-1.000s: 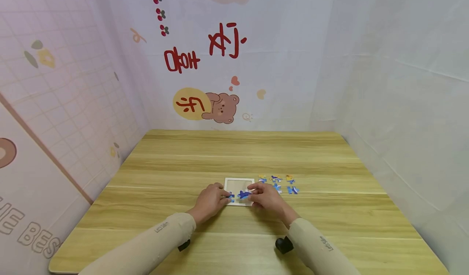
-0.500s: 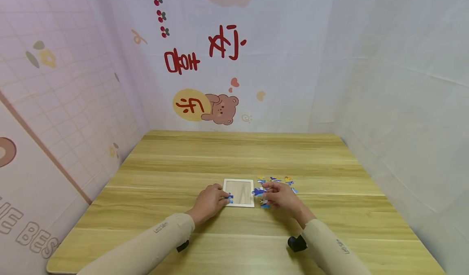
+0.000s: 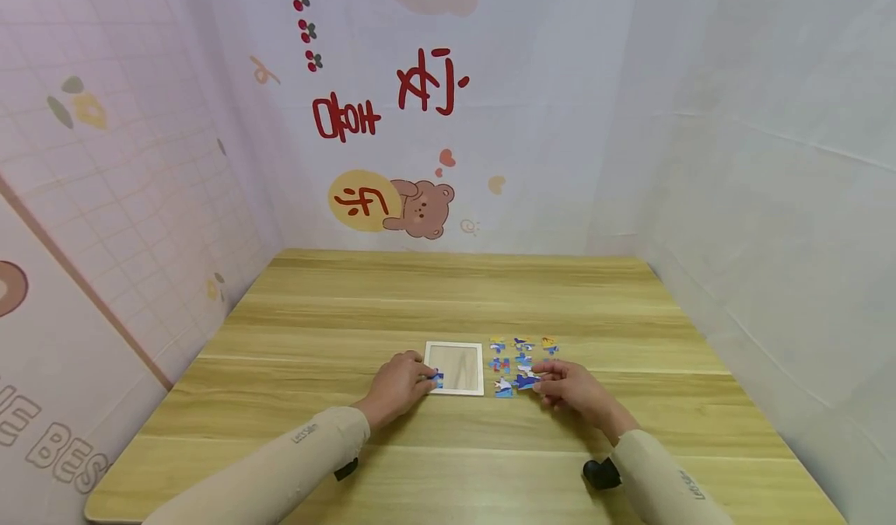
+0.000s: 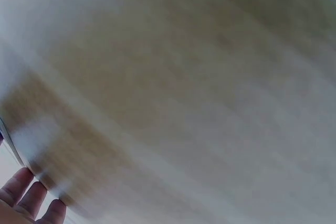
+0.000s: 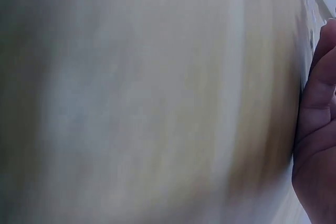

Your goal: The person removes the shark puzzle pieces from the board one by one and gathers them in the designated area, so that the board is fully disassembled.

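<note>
A white square puzzle frame (image 3: 482, 369) lies on the table, with one blue puzzle piece (image 3: 437, 379) in its lower left corner. My left hand (image 3: 397, 385) rests at the frame's left edge, its fingertips touching there beside that piece. To the right of the frame my right hand (image 3: 577, 391) pinches a dark blue puzzle piece (image 3: 525, 383) between thumb and fingers, low over the loose pieces. The left wrist view catches a few fingers (image 4: 32, 200) at its lower left corner. In the right wrist view, part of the right hand shows at the right edge.
Several loose jigsaw pieces (image 3: 499, 365) lie in rough rows right of the frame, some partly hidden by the right hand. The wooden table (image 3: 392, 299) ends at printed fabric walls (image 3: 532, 152) at the back and sides.
My right hand has carried the dark blue puzzle piece from over the frame rightward to the loose pieces. My left hand has stayed at the frame's left edge.
</note>
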Demonstrator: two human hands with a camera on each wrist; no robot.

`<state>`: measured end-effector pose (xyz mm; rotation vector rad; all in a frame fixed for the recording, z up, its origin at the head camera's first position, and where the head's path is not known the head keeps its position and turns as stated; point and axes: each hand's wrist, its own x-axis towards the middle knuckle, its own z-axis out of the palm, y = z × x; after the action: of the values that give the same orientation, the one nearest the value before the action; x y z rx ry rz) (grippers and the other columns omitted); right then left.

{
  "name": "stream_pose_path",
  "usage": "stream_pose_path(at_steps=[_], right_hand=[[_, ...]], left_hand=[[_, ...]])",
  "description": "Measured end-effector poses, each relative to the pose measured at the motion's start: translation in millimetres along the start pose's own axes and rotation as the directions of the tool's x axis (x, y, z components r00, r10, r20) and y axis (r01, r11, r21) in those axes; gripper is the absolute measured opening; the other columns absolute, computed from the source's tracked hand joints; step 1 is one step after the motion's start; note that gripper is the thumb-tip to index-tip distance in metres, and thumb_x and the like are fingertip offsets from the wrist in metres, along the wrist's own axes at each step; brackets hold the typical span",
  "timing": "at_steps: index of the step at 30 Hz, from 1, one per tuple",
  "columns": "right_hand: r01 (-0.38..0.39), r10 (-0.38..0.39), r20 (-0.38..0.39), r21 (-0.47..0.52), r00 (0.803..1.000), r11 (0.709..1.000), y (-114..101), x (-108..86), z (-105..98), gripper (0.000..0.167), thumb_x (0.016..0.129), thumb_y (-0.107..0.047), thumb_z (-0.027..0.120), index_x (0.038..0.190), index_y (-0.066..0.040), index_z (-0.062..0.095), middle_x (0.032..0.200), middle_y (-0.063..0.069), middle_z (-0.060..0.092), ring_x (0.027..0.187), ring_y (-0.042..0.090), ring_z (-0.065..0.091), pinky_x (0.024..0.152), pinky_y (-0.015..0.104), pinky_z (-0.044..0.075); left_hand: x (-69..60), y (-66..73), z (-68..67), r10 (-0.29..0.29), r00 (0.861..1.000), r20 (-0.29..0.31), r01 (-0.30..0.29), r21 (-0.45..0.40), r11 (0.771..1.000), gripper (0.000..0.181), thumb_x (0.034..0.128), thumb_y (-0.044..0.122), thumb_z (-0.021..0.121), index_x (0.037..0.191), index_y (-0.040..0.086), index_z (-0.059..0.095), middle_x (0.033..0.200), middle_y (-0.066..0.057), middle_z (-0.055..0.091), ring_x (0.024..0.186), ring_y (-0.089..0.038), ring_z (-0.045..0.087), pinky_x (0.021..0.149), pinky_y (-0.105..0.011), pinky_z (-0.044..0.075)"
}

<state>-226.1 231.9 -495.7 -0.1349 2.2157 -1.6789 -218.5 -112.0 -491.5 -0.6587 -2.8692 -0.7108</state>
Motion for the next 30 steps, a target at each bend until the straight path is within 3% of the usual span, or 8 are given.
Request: stream_pose_path(at_steps=[8, 30], right_hand=[[-0.019, 0.019, 0.003, -0.014, 1.000, 1.000, -3.1, -4.0, -2.5, 0.038, 0.092, -0.007, 0.069, 0.126, 0.005, 0.056, 0.092, 0.005, 0.061, 0.070, 0.015, 0.061, 0.059, 0.027, 0.049], [-0.009, 0.009, -0.014, -0.033, 1.000, 0.999, -1.9, -6.6, -2.0, 0.043, 0.091, -0.005, 0.069, 0.130, 0.008, 0.053, 0.079, 0.004, 0.055, 0.065, 0.016, 0.056, 0.057, 0.027, 0.050]], left_hand=[[0.5, -0.7, -0.9, -0.012, 1.000, 0.003, 0.012, 0.003, 1.000, 0.019, 0.0906, 0.021, 0.073, 0.102, 0.007, 0.079, 0.113, -0.015, 0.065, 0.102, -0.034, 0.061, 0.082, -0.050, 0.051], [-1.2, 3.4, -2.7, -0.022, 1.000, 0.010, 0.022, -0.014, 1.000, 0.018, 0.0902, 0.018, 0.073, 0.102, 0.005, 0.078, 0.114, -0.017, 0.064, 0.103, -0.036, 0.060, 0.083, -0.052, 0.051]])
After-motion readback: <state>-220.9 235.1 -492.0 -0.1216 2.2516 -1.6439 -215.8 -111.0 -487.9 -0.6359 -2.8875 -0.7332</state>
